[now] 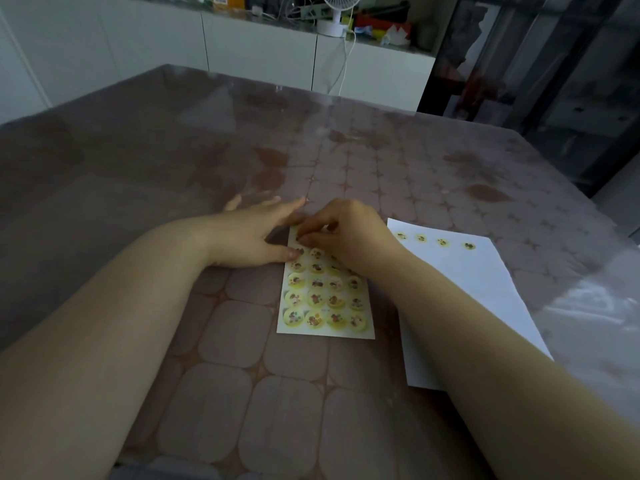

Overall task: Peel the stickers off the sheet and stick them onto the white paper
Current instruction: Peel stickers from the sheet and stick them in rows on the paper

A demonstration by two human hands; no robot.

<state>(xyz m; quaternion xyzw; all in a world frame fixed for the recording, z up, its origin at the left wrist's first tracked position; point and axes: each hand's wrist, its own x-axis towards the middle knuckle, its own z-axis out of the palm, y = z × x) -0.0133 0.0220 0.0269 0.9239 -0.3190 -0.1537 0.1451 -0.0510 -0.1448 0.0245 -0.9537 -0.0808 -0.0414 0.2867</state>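
Observation:
A sticker sheet (325,303) with rows of round yellow stickers lies on the table in front of me. My left hand (252,233) rests flat at the sheet's top left corner, fingers spread, thumb on its left edge. My right hand (346,230) is curled over the sheet's top rows, thumb and forefinger pinched together at a sticker (300,237) near the upper left. Whether the sticker has lifted is hidden by my fingers. The white paper (485,306) lies to the right, with several stickers (441,241) in a row along its top edge.
The table (173,202) has a glossy brown patterned cover. Behind its far edge stands a white cabinet (259,46) with a small white fan (336,15), cables and clutter on top. Dark glass doors (554,64) are at the back right.

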